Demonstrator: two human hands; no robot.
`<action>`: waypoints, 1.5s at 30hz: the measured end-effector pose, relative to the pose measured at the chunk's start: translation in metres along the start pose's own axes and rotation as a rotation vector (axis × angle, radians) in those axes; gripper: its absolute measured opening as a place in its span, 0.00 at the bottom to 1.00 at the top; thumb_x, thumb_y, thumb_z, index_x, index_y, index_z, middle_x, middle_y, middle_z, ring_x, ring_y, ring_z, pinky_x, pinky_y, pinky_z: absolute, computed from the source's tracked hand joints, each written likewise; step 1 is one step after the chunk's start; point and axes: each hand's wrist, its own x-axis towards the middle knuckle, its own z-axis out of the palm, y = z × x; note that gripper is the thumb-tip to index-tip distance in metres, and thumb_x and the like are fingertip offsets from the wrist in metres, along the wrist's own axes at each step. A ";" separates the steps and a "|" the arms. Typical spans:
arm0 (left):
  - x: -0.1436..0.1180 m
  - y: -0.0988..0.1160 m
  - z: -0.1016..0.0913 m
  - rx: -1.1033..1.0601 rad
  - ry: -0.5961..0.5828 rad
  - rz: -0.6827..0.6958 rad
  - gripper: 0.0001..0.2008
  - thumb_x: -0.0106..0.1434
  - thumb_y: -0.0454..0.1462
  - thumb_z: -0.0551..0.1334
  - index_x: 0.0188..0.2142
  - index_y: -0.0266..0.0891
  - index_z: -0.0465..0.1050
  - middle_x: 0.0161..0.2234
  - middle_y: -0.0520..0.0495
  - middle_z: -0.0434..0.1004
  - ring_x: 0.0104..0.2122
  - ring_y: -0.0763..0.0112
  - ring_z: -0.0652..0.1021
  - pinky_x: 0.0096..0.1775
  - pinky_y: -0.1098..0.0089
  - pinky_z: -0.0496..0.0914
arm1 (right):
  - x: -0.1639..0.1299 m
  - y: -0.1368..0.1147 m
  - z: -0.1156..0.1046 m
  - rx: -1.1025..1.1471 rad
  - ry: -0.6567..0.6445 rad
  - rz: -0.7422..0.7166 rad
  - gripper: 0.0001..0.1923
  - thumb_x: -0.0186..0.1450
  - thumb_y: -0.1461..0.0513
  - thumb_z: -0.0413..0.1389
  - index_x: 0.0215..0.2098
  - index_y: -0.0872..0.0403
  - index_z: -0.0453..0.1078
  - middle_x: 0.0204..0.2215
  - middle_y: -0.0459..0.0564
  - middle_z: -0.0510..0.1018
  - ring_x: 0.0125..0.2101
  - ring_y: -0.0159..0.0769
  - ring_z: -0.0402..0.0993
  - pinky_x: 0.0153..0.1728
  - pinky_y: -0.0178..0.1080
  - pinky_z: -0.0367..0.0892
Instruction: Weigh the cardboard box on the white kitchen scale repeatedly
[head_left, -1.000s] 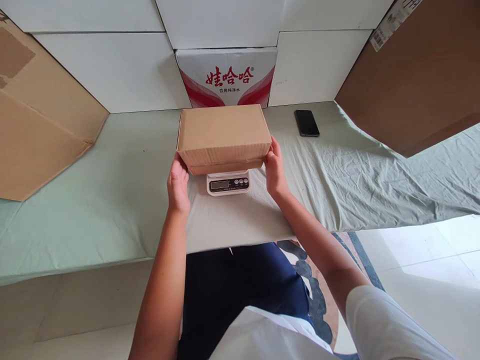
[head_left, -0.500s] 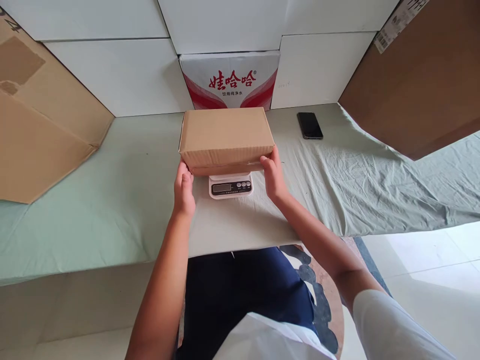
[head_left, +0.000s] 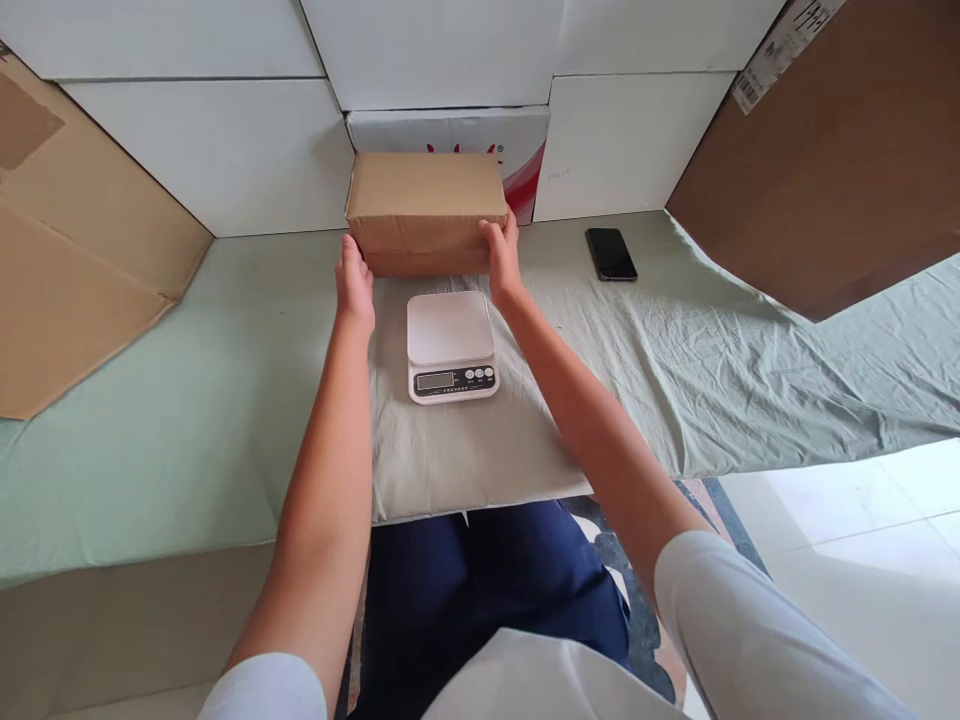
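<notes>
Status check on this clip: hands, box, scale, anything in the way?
Left hand and right hand grip the cardboard box by its ends. Box sits behind the kitchen scale, platform bare. Smartphone lies off to the right, apart.

Cardboard box (head_left: 424, 205) hides most of printed carton (head_left: 517, 150).
</notes>
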 end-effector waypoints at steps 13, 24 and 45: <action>-0.001 -0.041 0.002 0.008 -0.011 -0.036 0.48 0.61 0.69 0.50 0.70 0.43 0.58 0.74 0.40 0.54 0.75 0.60 0.54 0.73 0.60 0.52 | -0.010 0.024 -0.007 0.015 0.040 0.136 0.39 0.60 0.37 0.51 0.64 0.45 0.56 0.66 0.50 0.61 0.72 0.46 0.51 0.75 0.55 0.51; -0.003 -0.043 0.002 -0.002 -0.033 0.004 0.46 0.58 0.70 0.53 0.65 0.44 0.66 0.71 0.39 0.62 0.73 0.58 0.60 0.72 0.59 0.54 | -0.012 0.027 -0.010 0.016 0.058 0.108 0.36 0.60 0.41 0.51 0.62 0.45 0.57 0.64 0.49 0.65 0.70 0.45 0.54 0.74 0.55 0.52; 0.010 -0.050 -0.032 0.107 -0.021 0.021 0.45 0.61 0.71 0.43 0.68 0.54 0.64 0.75 0.56 0.51 0.76 0.60 0.47 0.76 0.56 0.45 | -0.011 0.029 -0.036 0.068 0.119 0.204 0.43 0.58 0.39 0.51 0.67 0.45 0.50 0.74 0.52 0.54 0.76 0.42 0.47 0.76 0.57 0.43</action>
